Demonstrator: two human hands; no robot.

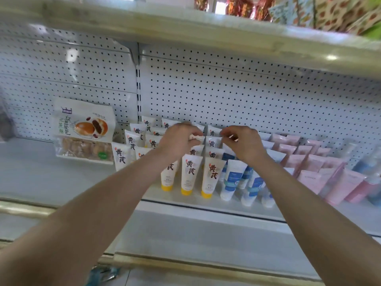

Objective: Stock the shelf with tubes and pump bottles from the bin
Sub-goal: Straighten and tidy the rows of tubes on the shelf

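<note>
White tubes with yellow caps [210, 176] stand cap-down in rows on the white shelf [185, 199]. To their right stand blue-and-white tubes [232, 182], then pink tubes [307, 178]. My left hand [177, 141] is over the back rows of yellow-capped tubes and pinches the top of one white tube [196, 137]. My right hand [245, 141] hovers beside it with fingers curled, pinching the top edge of a tube in the back rows; that tube is mostly hidden. The bin is out of view.
A bag of red-bean buns [84, 129] stands at the left of the shelf. Clear and pink bottles [371, 174] are at the far right. Snack bags [309, 11] fill the upper shelf. Pegboard [226, 96] backs the shelf.
</note>
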